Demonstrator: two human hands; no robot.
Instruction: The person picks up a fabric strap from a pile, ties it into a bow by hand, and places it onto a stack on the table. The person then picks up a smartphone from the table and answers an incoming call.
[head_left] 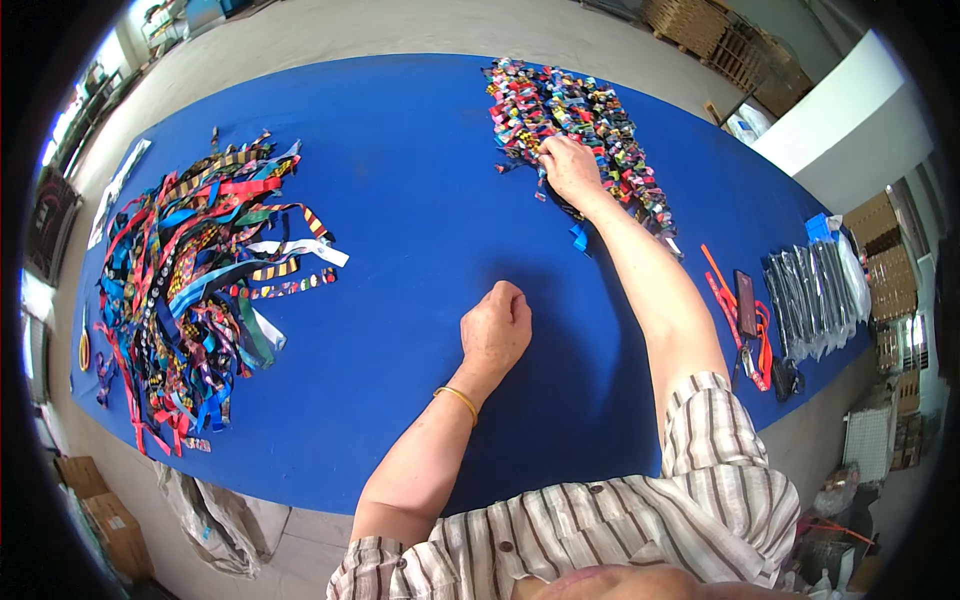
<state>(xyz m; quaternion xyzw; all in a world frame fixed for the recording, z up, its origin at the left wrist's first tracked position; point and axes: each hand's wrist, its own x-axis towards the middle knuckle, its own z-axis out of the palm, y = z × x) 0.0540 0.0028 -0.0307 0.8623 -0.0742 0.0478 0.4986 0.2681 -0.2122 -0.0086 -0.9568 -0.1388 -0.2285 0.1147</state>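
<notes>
My right hand (572, 172) reaches to the far middle of the table. Its fingers are closed at the near left edge of rows of small, colourful tied ribbon bundles (610, 130); they appear to pinch one bundle, mostly hidden by the hand. A dark strip with a blue end (579, 238) sticks out below the hand. Nearer to me, my left hand (497, 328) is closed in a loose fist above the bare blue tabletop, with nothing showing in it. A gold bangle (458, 402) circles that wrist. To the left lies a large tangled heap of loose patterned ribbons (200, 290).
A blue cloth (400, 200) covers the table. At its right lie grey plastic-wrapped packs (812, 300), a dark phone-like object (745, 303) and red-orange straps (722, 290). Yellow-handled scissors (84, 350) rest at the left edge. Cardboard boxes (110, 525) stand on the floor.
</notes>
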